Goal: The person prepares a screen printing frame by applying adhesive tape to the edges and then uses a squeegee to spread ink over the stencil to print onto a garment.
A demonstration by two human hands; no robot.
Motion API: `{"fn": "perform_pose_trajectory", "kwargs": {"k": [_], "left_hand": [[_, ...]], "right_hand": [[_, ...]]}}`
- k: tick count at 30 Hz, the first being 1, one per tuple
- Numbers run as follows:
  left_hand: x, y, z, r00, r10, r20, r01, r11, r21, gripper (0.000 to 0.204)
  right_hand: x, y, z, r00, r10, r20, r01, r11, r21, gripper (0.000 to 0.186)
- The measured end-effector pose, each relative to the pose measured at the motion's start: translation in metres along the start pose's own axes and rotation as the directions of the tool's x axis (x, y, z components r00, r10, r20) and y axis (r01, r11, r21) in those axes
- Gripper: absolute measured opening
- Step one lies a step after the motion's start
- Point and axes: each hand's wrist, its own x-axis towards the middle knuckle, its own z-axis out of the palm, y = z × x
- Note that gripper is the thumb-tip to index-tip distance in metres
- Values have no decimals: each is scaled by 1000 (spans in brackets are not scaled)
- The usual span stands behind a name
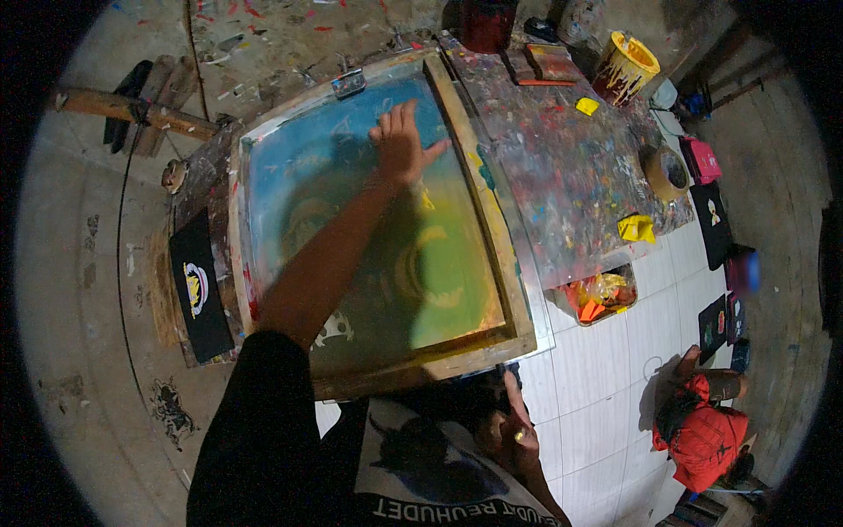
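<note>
A wood-framed printing screen (487, 198) with blue-to-green mesh and faint designs fills the middle of the view. My left arm crosses over it. My left hand (401, 149) is over the blue upper part, fingers apart and thumb stretched to the right; nothing is in it. Whether it touches the mesh I cannot tell. Close to my body, my right hand (520, 430) is just below the frame's near right corner. One finger points up at that corner, while the others are partly hidden. A metal clamp (348, 83) sits at the screen's far edge.
Left of the screen lies a black printed cloth (200, 285). The paint-stained table (562, 176) bears a tape roll (667, 172) and yellow scraps (637, 229). A yellow paint bucket (627, 68) stands far right. Below are a scrap container (597, 297) and a person in red (702, 435).
</note>
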Motion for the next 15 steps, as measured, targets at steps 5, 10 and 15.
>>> {"fn": "perform_pose_trajectory", "kwargs": {"k": [5,10,15], "left_hand": [[-65,36,-38,975,194,107,-183,977,-108,105],[-138,76,-68,953,228,198,-180,956,-232,107],[-187,118,-107,863,308,400,-259,950,-173,97]], "right_hand": [[1,2,0,999,-43,-1,43,999,10,106],[0,3,4,998,-62,28,62,998,2,102],[-7,-4,3,990,54,131,-34,988,-152,91]]}}
